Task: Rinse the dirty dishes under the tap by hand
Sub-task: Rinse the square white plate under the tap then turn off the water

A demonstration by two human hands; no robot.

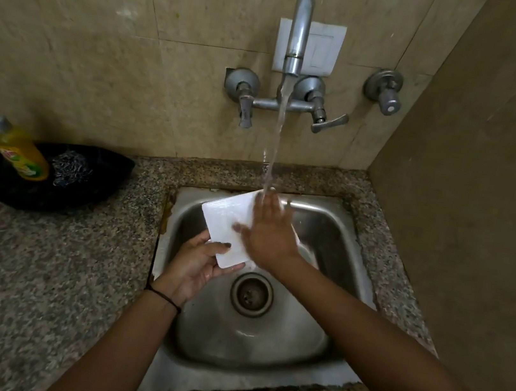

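The right hand (269, 234) lay flat on the upper face of the white square plate (230, 216), fingers spread and straight, its fingertips right under the falling water stream (277, 138); the left hand (196, 263) held the plate's near corner from below, thumb on top and fingers curled underneath, a black thread band (164, 298) round its wrist; the plate was tilted, its far edge raised toward the wall, held inside the upper left part of the steel sink (306, 380), above the basin floor; the basin itself held only a thin film of water and the round drain strainer (252, 294), which sat just beside the plate's low corner; the stream ran from the tall tap spout (299, 34) on the tiled wall, with a left lever (246, 110) hanging down and a right lever (327, 123) turned outward; a separate valve knob (387, 94) stood further right; on the speckled granite counter (39, 263), well left of the sink, a black bag (89, 197) carried a yellow dish-soap bottle (20, 153) leaning over, and a steel scrubber (69, 170) touching its side.
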